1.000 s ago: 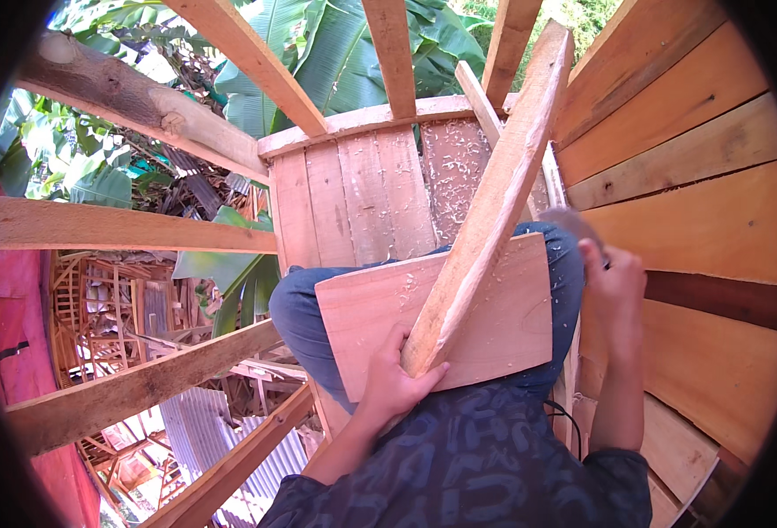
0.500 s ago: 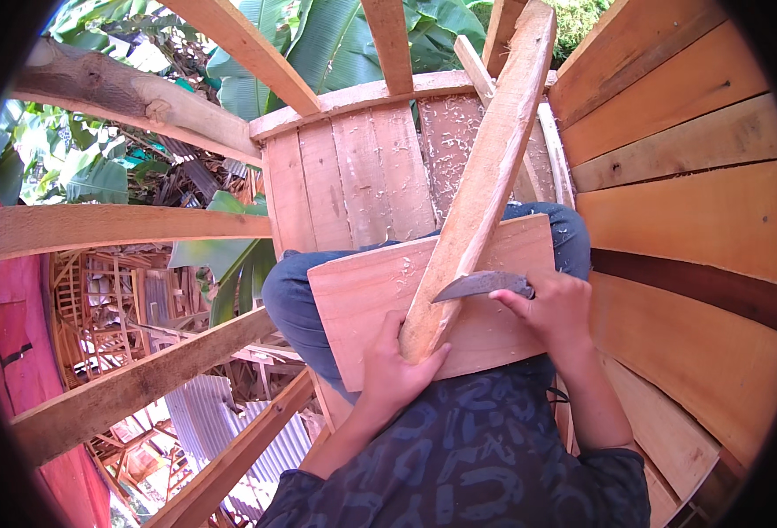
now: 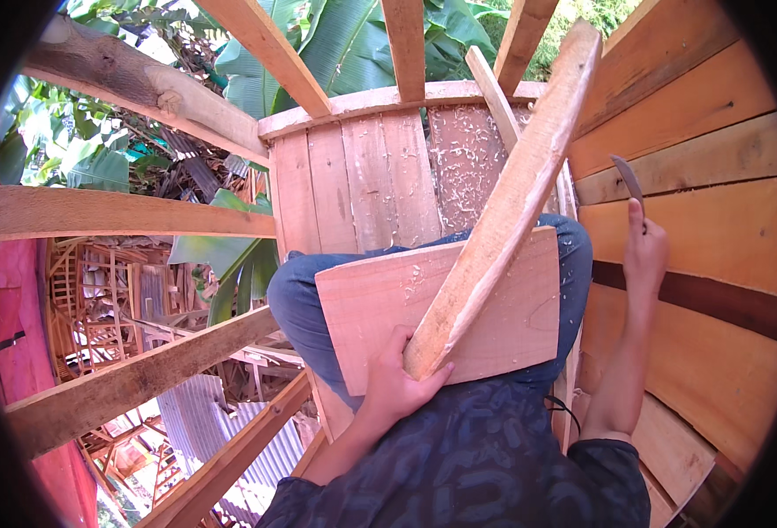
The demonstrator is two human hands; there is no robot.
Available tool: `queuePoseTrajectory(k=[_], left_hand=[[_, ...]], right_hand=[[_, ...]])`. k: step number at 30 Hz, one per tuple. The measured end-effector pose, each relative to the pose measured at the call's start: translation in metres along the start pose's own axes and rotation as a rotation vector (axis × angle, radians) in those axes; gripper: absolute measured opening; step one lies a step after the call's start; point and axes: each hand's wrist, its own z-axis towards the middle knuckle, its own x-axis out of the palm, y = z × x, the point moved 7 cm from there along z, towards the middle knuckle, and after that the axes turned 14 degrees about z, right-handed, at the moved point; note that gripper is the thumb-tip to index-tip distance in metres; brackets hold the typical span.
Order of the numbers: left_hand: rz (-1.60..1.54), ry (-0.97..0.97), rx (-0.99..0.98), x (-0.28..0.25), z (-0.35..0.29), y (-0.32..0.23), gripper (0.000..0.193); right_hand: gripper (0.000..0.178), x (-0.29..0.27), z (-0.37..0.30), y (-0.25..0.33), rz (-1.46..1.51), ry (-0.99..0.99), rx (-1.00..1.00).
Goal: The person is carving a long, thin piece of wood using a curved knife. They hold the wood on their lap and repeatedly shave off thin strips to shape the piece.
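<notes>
A long wooden plank [image 3: 516,211] slants up and away to the right from my lap. My left hand [image 3: 401,378] is closed round its near end. Under it, a flat wooden board [image 3: 362,308] lies across my thighs, with a few shavings on it. Out to the right, my right hand [image 3: 646,251] grips a knife [image 3: 628,179] by its handle, which the fingers mostly hide. The curved blade points upward, apart from the plank, in front of the plank wall.
Several wooden beams [image 3: 124,211] run along the left, with gaps onto lower ground. A plank wall [image 3: 723,233] rises on the right. Curly shavings litter the plank floor [image 3: 371,194] ahead. A thin wooden strip [image 3: 494,97] leans behind the plank. Corrugated sheets [image 3: 265,449] lie below left.
My right hand has lifted the knife off the plank and swung it up and out to the right. The plank's far end has shifted slightly right, with my left hand still holding the near end.
</notes>
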Motion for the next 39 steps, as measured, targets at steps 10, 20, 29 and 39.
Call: queuePoseTrajectory(k=[10,20,29,39], left_hand=[[-0.21,0.099,-0.08,0.004,0.0,0.01,0.046],[-0.158,0.101,-0.018,0.001,0.002,0.006,0.047],[0.079,-0.036,-0.043,-0.027,-0.002,-0.006,0.05],[0.301,-0.108,-0.029,-0.048,-0.007,0.01,0.049]], right_hand=[[0.049,0.058,-0.088,0.035,0.331,0.311,-0.049],[0.015,0.051,-0.096,0.079,0.504,0.338,-0.121],[0.018,0.029,-0.095,0.068,0.796,0.307,-0.039],[0.022,0.06,-0.123,0.065,0.84,0.707,0.114]])
